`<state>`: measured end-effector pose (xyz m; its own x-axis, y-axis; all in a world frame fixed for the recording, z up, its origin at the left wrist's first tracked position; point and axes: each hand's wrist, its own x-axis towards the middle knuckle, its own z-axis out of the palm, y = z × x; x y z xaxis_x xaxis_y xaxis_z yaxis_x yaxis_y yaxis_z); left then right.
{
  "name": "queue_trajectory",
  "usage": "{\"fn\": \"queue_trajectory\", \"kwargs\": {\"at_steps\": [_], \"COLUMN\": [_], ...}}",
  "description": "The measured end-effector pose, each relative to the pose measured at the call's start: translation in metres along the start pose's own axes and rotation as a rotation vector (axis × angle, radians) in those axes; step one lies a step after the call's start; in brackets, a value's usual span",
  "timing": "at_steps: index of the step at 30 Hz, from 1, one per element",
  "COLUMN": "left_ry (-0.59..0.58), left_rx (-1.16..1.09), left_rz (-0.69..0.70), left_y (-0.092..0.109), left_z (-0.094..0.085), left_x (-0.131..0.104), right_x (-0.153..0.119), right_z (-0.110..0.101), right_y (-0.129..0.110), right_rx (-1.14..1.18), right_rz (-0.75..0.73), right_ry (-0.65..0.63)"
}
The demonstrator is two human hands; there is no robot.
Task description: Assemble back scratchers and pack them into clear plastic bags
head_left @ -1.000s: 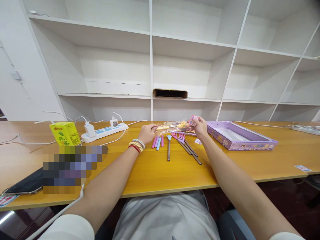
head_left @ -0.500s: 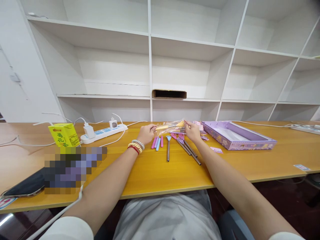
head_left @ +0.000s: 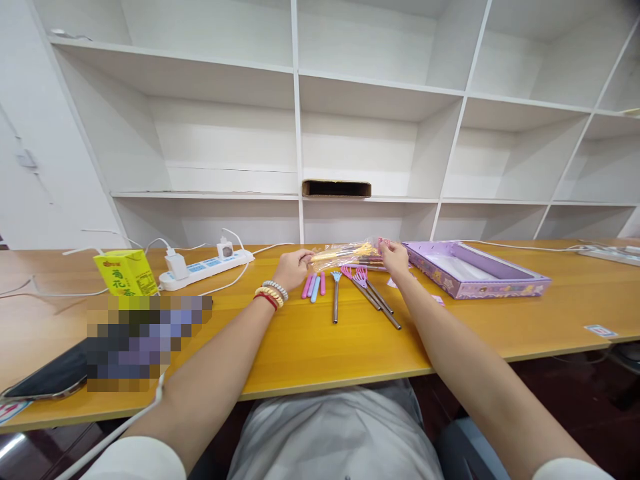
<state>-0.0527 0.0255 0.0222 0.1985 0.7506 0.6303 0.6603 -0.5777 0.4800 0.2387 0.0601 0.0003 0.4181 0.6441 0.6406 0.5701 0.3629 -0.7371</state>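
A clear plastic bag (head_left: pixel 345 252) with a yellow back scratcher (head_left: pixel 367 249) inside is stretched between my hands above the desk. My left hand (head_left: pixel 293 271) is closed on its left end. At the other end, my right hand (head_left: pixel 395 259) pinches the bag beside a pink-and-white label (head_left: pixel 384 243). Below lie several short pink, purple and blue handles (head_left: pixel 314 288). Near them rests a blue-headed back scratcher (head_left: pixel 335 297) with a metal rod. Pink and purple back scratchers (head_left: pixel 375 293) fan out by my right forearm, partly overlapping. My fingers hide both bag ends.
To the right stands a purple open box (head_left: pixel 500 288). At left are a power strip (head_left: pixel 210 268) with plugs, a yellow drink carton (head_left: pixel 127 272) and a phone (head_left: pixel 50 370). A white cable crosses near my left forearm. White shelves (head_left: pixel 295 133) rise behind the desk.
My right hand has moved slightly right along the bag, and the pink-and-white label now shows at its fingers. My left hand keeps its hold in nearly the same place.
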Motion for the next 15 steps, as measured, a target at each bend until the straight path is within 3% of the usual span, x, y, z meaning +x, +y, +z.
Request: {"fn": "queue_trajectory", "kwargs": {"at_steps": [3, 10, 15], "left_ry": [0.005, 0.022, 0.011], "left_rx": [0.001, 0.025, 0.008], "left_rz": [0.004, -0.008, -0.015], "left_y": [0.0001, -0.0012, -0.0014], "left_z": [-0.0002, -0.0005, -0.0003], "left_x": [-0.0001, 0.0, -0.0003], "right_x": [0.0022, 0.0057, 0.0069], "right_z": [-0.0036, -0.007, -0.0069], "right_y": [0.0034, 0.0077, 0.0081], "right_rx": [0.071, 0.206, 0.103], "right_rz": [0.083, 0.1, 0.109], "right_ry": [0.006, 0.075, 0.193]}}
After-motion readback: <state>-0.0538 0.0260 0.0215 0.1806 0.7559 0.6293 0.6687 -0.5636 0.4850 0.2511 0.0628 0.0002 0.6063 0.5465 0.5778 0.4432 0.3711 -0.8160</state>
